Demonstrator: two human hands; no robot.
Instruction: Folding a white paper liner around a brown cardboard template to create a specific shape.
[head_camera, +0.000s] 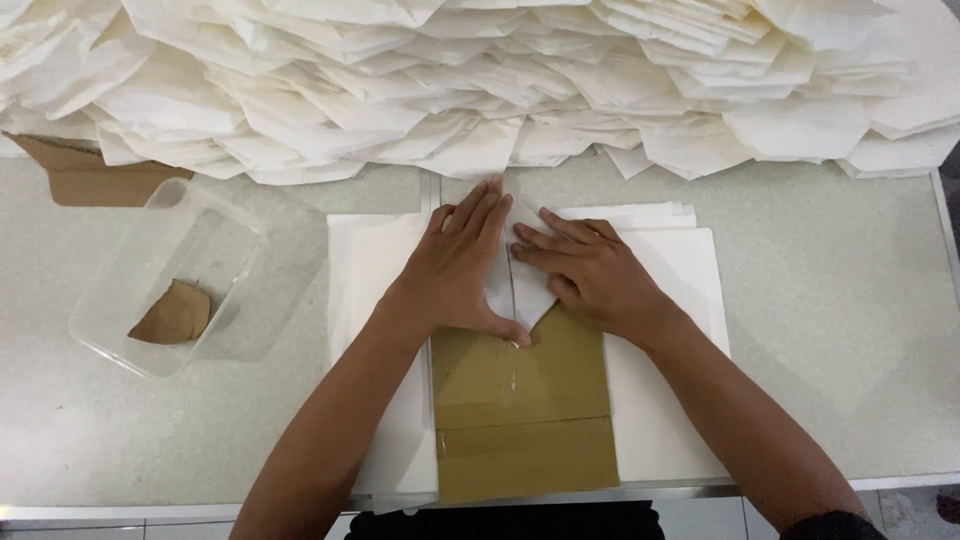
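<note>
- Pale speckled table (850, 330), w/ folded white sheets heaped along far edge (480, 80).
- White paper (525, 290) pressed flat over brown card (520, 420), atop sheet stack (670, 420), centre table.
- Left hand (460, 270) & right hand (590, 275) laid open, palms down; nothing gripped.
- Paper judged thin, light, easily creased; best held at folded edges.
- Clear tub (100, 320) at left.

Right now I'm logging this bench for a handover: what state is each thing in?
left hand: flat, pressing the folded white paper
right hand: flat, pressing the same paper
folded white paper: creased to a point, lying on the cardboard
brown cardboard template: flat on the white sheets
clear plastic container: open, holding a brown scrap
pile of folded papers: heaped, overlapping
</note>
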